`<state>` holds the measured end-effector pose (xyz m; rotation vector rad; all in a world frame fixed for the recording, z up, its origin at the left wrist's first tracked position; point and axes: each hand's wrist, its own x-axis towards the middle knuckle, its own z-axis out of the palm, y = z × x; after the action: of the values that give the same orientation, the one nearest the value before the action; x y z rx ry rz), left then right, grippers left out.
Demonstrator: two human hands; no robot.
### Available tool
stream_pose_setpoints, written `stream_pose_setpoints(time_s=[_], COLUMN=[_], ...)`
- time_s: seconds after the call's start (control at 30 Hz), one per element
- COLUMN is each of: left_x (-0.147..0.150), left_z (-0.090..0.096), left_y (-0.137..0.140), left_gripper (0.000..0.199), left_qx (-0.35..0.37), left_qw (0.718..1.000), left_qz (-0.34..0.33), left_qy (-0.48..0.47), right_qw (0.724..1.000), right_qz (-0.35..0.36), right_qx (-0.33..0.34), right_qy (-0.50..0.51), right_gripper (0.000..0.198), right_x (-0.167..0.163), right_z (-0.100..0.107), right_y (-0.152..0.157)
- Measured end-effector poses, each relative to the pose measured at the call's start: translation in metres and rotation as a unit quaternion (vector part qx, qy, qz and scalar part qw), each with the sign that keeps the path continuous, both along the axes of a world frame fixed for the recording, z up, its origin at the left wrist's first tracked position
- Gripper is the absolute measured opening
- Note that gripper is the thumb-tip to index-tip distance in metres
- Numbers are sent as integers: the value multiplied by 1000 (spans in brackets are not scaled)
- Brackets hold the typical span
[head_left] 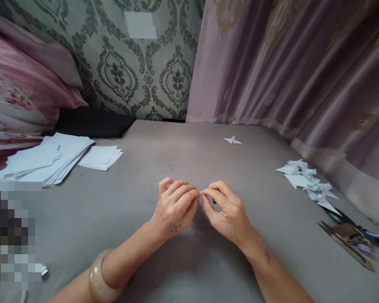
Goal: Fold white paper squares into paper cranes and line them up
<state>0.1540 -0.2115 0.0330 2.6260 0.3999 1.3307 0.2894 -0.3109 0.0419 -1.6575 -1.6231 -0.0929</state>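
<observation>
- At far left on my feed, a paper stack and square sheets lie well apart from the hands.
- Left hand: pulling too hard could crease or tear anything thin at the fingertips. Its back faces up, fingers bunched and curled; I cannot tell whether they grip anything.
- Right hand: an uneven pinch could let a piece slip. Index and thumb narrow toward the left fingertips; any piece there is too small for me to make out.
- Rightward, one folded paper figure, then a folded-paper pile.
</observation>
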Motion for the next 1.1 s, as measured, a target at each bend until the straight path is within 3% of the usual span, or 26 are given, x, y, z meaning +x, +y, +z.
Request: stream_pose_setpoints(time_s=[0.3, 0.43, 0.5, 0.53, 0.6, 0.67, 0.73, 0.8, 0.87, 1.0, 1.1], left_x=[1, 1, 1, 1, 1, 2, 3, 3, 4, 7, 9], left_z=[9, 14, 15, 15, 15, 13, 8, 2, -5, -15, -19], left_y=[-5, -7, -6, -4, 1, 7, 13, 18, 23, 31, 31], left_gripper=[8, 9, 8, 9, 14, 20, 23, 21, 19, 6, 2], left_qx=[-142, -254, -394, -483, -648, -747, -788, -807, -821, -839, -844], left_qw=[989, 966, 916, 871, 750, 643, 582, 547, 525, 490, 479], left_qz=[-34, -51, -57, -58, -53, -51, -63, -79, -76, -13, 23], left_qy=[18, -1, -43, -71, -123, -161, -188, -206, -212, -234, -240], right_qw=[997, 999, 993, 987, 971, 943, 916, 905, 913, 974, 996], right_qz=[8, 22, 16, 12, 10, 21, 33, 41, 52, 59, 36], right_qx=[14, 39, 46, 41, 7, -46, -86, -105, -114, -70, -12], right_qy=[-80, 16, 109, 153, 239, 328, 390, 410, 389, 207, 83], right_gripper=[19, 20, 22, 23, 23, 23, 25, 27, 27, 39, 36], right_x=[3, 2, 3, 4, 7, 10, 12, 12, 11, 8, 5], right_z=[-5, 1, 6, 8, 9, 5, 0, -6, -10, -16, -21], right_y=[-1, -3, -3, -2, -1, 2, 6, 9, 10, 10, 11])
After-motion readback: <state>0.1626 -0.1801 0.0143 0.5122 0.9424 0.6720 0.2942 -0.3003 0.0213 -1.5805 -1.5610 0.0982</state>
